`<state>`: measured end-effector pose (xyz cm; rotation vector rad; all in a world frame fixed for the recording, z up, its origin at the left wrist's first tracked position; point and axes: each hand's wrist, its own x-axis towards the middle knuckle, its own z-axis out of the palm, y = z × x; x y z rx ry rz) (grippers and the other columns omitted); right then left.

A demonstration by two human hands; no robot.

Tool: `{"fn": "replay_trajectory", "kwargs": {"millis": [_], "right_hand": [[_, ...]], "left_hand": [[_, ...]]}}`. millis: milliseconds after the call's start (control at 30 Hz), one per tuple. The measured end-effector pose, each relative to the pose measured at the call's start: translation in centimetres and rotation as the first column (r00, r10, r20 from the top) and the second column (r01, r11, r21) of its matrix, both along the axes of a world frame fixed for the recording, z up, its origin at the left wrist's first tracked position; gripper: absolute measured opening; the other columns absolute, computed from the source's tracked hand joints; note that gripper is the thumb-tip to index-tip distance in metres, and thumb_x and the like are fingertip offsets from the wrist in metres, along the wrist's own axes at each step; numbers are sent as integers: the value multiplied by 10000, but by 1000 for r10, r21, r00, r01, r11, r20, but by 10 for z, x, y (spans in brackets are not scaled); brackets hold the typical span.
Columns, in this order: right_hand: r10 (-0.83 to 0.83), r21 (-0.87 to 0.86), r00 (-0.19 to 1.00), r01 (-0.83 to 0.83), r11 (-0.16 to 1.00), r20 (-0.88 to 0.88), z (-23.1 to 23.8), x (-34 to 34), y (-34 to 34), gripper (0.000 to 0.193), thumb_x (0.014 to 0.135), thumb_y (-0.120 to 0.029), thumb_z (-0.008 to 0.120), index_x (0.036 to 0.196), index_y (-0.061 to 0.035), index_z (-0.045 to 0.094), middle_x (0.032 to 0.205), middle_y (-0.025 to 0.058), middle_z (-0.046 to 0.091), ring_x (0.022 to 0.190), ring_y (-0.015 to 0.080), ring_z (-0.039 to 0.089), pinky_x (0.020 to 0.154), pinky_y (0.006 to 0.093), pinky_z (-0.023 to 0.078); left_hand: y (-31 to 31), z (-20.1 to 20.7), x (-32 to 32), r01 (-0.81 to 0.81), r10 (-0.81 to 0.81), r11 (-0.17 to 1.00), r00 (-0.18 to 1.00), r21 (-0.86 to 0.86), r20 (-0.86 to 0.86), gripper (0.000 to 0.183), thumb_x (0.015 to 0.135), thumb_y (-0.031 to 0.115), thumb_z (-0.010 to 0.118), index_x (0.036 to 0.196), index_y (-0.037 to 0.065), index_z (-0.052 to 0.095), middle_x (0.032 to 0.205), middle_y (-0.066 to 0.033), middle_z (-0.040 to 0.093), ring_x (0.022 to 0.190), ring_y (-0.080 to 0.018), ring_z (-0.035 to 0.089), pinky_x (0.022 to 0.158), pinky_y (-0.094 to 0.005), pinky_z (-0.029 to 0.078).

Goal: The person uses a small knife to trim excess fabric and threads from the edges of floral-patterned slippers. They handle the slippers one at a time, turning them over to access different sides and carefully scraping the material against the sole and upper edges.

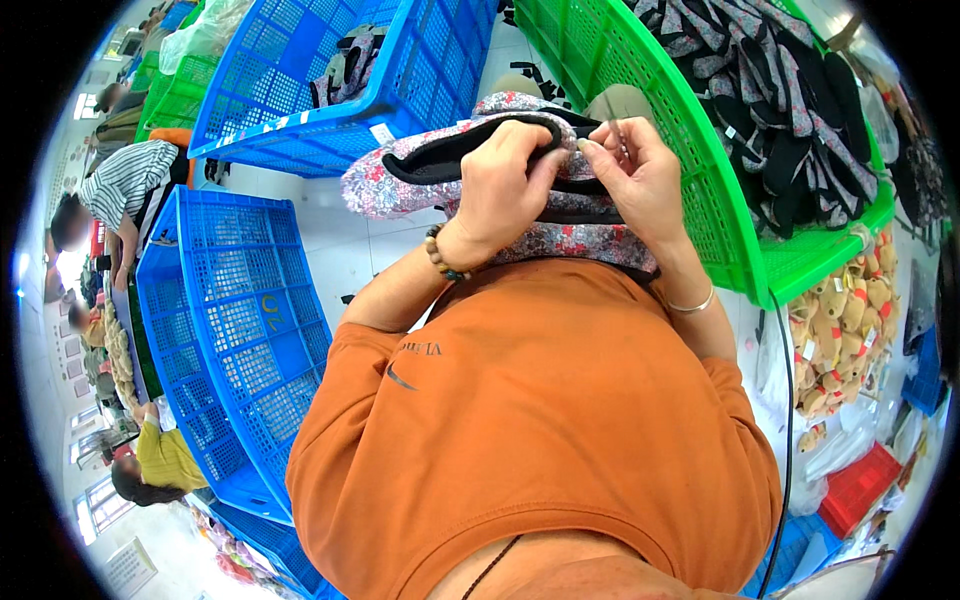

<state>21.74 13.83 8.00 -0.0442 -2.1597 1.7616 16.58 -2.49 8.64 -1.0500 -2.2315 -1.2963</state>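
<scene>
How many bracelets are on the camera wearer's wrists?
2: a beaded bracelet at the wrist of the left hand, and a silvery bangle at the wrist of the right hand.

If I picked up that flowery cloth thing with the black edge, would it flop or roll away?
It'd probably flop a bit: the flowery cloth thing looks like soft fabric, and its black edge bends at the left hand. It's likely light, being mostly cloth. It probably wouldn't roll, since it looks long rather than ball-shaped.
</scene>
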Motion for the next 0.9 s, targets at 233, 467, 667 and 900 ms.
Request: {"fn": "replay_trajectory", "kwargs": {"millis": [233,467,667,900], "right_hand": [[-87,267,983,41,963,161,-18,-10,-2,467,711,-412,780,791,2,580,686,125,621,600,211,598,558,329,470],[28,259,995,-53,965,100,-19,-14,-7,243,670,-42,663,866,-1,525,754,17,539,661,65,469,603,233,421],[78,43,990,-74,996,-117,1,-16,-24,328,680,-17,649,993,-4,554,827,93,625,721,178,600,694,293,497],[122,-9,977,-126,992,-175,34,-22,-26,358,715,8,646,1060,0,551,888,63,651,756,113,601,677,234,485]], "left_hand": [[-17,-6,-13,304,-462,886,554,349,692,196,894,-37,481,1072,-27,563,1026,-83,625,993,-107,578,867,-249,456],[-42,26,8,172,-120,946,974,-277,195,205,788,-19,650,985,17,603,804,-89,624,709,-166,645,629,-264,522],[-37,50,-12,-20,-146,865,946,-502,-289,544,608,60,708,1133,107,576,1173,-100,495,1073,-302,496,892,-406,408],[-46,93,-79,439,-544,745,836,-502,-77,319,701,-49,621,1013,13,601,1154,-137,586,1165,-336,506,982,-395,423]]}}
